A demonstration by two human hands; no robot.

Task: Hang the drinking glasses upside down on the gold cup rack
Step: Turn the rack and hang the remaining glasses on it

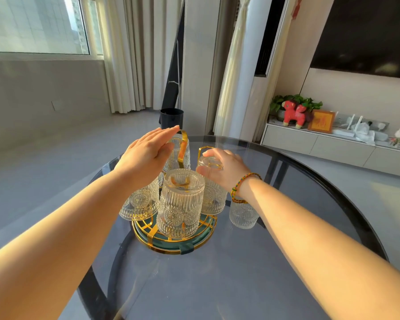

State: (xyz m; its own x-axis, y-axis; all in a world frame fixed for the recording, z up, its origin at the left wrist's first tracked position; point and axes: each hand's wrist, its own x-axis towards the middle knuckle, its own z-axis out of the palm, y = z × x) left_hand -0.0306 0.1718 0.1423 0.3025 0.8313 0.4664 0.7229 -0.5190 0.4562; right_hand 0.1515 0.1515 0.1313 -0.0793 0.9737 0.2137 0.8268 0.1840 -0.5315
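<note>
My right hand (224,170) grips an upside-down glass (211,188) on the right side of the gold rack (176,239). My left hand (148,155) hovers flat and open over the back glass (179,155). Another glass (243,214) stands on the table (217,285) beside the rack.

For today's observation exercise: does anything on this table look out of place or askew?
One drinking glass stands on the glass table beside the gold cup rack, under the right wrist, not hung. The other glasses sit inverted on the rack. Nothing looks spilled or broken.
</note>
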